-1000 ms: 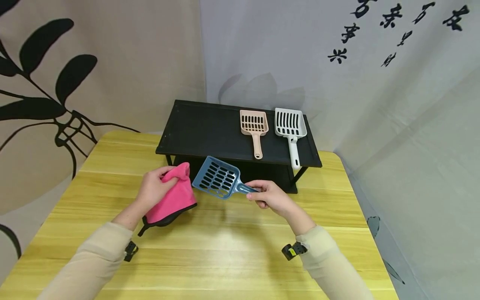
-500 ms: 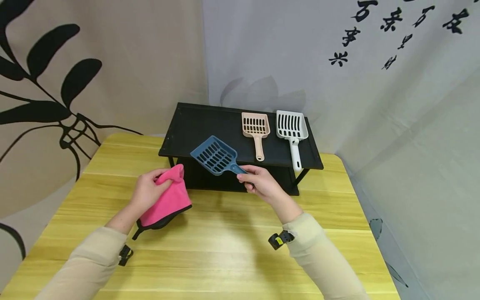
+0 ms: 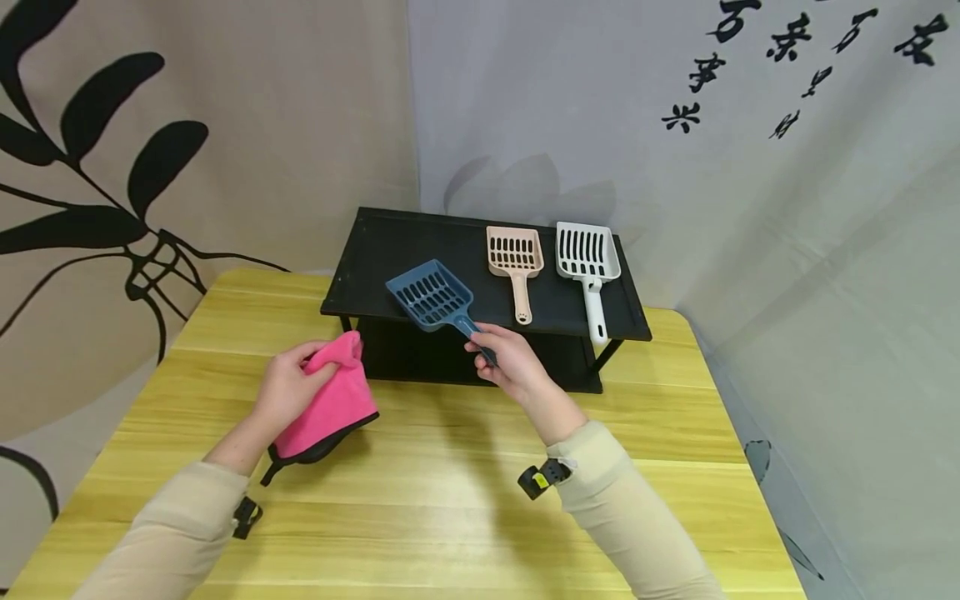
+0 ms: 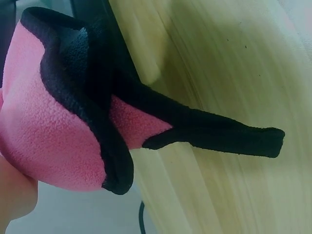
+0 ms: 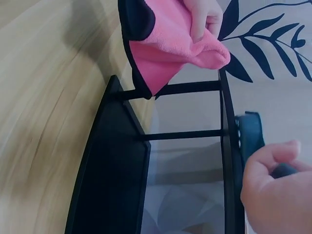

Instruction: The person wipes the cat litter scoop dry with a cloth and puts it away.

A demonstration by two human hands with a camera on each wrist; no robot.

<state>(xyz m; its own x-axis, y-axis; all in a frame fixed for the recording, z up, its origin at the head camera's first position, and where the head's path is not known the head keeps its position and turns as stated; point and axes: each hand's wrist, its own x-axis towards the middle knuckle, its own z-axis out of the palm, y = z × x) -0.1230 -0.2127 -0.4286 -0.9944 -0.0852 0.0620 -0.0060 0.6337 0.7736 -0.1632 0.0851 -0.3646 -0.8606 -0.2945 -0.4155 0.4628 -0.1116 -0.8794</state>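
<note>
A pink cloth with black trim [image 3: 327, 414] is pinched by my left hand [image 3: 291, 387], left of the black rack. In the left wrist view the cloth [image 4: 58, 131] hangs with its black edge and a black loop toward the table. My right hand [image 3: 510, 360] grips the handle of a blue slotted litter scoop [image 3: 431, 296], whose head is over the left part of the rack's top shelf; whether it touches the shelf I cannot tell. On that shelf lie a pale pink litter scoop [image 3: 514, 252] and a white litter scoop [image 3: 588, 252], side by side.
The two-tier black rack [image 3: 405, 229] stands at the back of the wooden table [image 3: 420, 508], against a printed curtain [image 3: 300, 108]. Its lower shelf [image 3: 420, 358] sits under the top one, and thin posts support the ends.
The right hand has moved forward and left, carrying the blue litter scoop from in front of the rack to over its top shelf. The left hand with the cloth has shifted slightly left.
</note>
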